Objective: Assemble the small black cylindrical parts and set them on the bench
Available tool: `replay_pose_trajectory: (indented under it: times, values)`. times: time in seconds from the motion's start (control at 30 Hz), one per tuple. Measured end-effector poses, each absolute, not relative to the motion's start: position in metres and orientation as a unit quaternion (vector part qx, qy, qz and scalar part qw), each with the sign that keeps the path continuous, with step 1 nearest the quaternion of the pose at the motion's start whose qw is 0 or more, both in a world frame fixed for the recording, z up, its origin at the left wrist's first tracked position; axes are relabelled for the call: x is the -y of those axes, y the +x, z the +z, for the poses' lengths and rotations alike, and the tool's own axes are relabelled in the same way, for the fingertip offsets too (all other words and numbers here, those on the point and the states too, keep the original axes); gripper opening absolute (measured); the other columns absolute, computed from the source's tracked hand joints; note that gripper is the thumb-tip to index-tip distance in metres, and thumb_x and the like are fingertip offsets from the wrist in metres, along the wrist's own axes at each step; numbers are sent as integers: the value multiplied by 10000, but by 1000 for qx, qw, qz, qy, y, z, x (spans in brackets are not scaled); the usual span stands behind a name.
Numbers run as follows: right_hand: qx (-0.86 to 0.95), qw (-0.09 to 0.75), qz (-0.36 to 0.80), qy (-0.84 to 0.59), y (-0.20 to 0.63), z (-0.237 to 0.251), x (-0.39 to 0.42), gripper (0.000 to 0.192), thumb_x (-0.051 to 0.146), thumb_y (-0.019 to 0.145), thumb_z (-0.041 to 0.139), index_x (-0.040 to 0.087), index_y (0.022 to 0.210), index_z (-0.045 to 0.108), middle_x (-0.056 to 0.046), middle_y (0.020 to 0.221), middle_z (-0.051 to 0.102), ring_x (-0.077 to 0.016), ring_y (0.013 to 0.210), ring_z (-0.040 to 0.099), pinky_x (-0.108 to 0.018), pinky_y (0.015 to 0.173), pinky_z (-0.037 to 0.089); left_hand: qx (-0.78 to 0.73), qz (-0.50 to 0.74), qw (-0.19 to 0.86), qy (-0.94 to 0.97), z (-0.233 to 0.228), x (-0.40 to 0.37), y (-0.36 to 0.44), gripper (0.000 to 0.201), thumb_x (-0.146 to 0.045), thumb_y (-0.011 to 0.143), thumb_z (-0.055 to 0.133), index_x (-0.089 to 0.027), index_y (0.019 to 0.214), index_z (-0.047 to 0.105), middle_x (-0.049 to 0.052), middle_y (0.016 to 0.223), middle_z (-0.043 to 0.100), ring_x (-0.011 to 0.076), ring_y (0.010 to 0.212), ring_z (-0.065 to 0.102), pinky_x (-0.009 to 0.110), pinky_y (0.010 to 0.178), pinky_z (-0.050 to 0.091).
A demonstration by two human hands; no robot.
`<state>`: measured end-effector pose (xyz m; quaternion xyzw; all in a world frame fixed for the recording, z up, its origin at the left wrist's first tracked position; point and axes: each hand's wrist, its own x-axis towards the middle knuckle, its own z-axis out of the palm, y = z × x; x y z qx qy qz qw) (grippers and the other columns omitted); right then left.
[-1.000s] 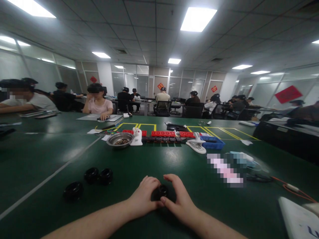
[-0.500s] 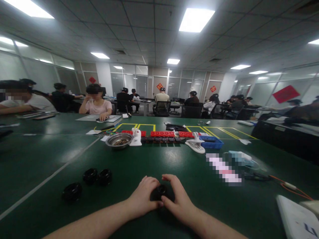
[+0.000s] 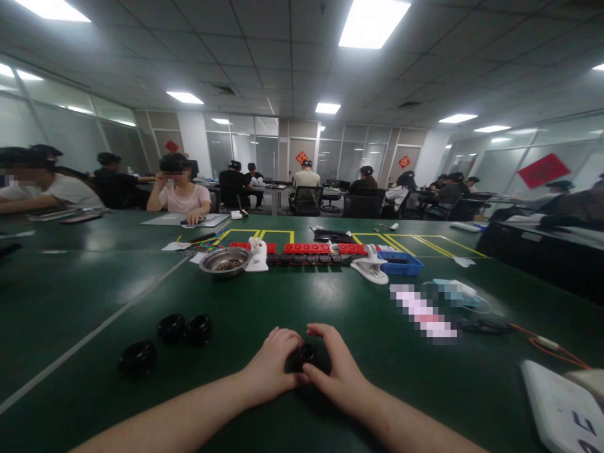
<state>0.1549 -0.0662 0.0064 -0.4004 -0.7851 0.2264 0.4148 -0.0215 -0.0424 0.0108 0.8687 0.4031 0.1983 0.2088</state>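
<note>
— Where is the small black round plastic part (image 3: 306, 353)?

— On the dark green desk (image 3: 330, 302), right in front of the person, cupped between both hands. The left hand (image 3: 271, 368) curls round its left side, fingers bent and pressed to it; the right hand (image 3: 337, 371) arches over from the right, thumb and fingers pinching its edge.

— How to handle it well?

— I'd judge it best to keep the part flat against the desk, grip evenly from both sides, and work with the fingertips so it doesn't slip. Three more black ring-shaped parts (image 3: 170, 327) lie well apart to the left; a metal bowl (image 3: 225, 259) sits farther back.
</note>
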Motion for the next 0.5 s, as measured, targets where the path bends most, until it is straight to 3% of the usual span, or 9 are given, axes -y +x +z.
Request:
replay_pose_trajectory:
  times: [0.17, 0.33, 0.5]
  values:
    - [772, 419, 220, -424, 153, 4, 63, 455, 122, 658, 578, 197, 1081, 427, -53, 963, 514, -199, 917, 497, -371, 838, 398, -401, 205, 204, 869, 12, 43, -20, 280, -328, 651, 657, -197, 877, 557, 37, 975, 553, 222, 928, 484, 407, 921, 295]
    - [789, 411, 241, -387, 154, 7, 67, 515, 75, 671, 507, 202, 1153, 376, -66, 1049, 508, -198, 994, 478, -383, 893, 369, -398, 207, 204, 870, 12, 43, -21, 329, -331, 632, 675, -198, 907, 553, 37, 990, 548, 230, 933, 480, 399, 904, 313]
    - [778, 422, 224, -407, 153, 6, 66, 511, 122, 660, 581, 203, 1128, 393, -72, 1044, 497, -217, 989, 472, -396, 881, 378, -400, 211, 204, 868, 11, 43, -21, 276, -308, 648, 654, -199, 880, 551, 33, 975, 545, 226, 931, 484, 405, 911, 309]
